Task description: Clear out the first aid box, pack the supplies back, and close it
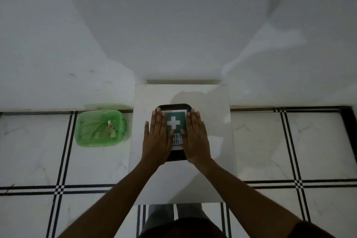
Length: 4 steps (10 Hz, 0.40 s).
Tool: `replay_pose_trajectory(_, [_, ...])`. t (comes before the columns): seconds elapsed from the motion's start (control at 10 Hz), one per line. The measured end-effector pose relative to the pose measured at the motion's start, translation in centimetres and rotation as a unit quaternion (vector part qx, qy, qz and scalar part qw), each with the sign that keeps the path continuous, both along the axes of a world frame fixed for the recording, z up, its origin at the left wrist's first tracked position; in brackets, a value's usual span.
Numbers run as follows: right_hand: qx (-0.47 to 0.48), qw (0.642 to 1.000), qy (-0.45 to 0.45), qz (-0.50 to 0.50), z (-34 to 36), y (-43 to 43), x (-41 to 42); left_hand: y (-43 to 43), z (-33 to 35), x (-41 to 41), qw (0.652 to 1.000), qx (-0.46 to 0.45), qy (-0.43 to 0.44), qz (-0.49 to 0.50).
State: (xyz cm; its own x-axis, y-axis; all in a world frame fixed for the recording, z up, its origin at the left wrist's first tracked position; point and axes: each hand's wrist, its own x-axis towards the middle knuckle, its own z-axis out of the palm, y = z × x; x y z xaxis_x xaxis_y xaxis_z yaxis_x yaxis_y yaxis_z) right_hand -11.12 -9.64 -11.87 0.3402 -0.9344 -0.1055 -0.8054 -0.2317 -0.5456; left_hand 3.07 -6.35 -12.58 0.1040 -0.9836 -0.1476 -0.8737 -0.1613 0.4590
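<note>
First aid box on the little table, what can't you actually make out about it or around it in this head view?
- First aid box: contents hidden by its closed lid.
- Label: lettering partly covered by the left hand and right hand lying flat on the lid.
- Any latch: not visible, under the hands.
- Green bin on the floor: scraps inside too small and dim to identify.

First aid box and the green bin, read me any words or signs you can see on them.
White cross on green: label on the lid of the first aid box.
"RST" over "AID": same label, its first letters covered by the left hand.
Green bin: the packets inside are too small to read.
</note>
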Motion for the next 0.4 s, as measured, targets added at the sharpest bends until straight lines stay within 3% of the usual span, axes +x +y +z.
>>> replay_pose_trajectory(0.2, [0.008,0.999,0.035,-0.012,-1.3,0.7,-0.4,1.4,-0.6,-0.7,0.999,0.030,0.004,0.016])
replay_pose_trajectory(0.4, [-0.042,0.998,0.006,-0.047,2.2,-2.0,-1.2,-1.4,3.8,0.1,0.997,-0.030,0.047,0.047])
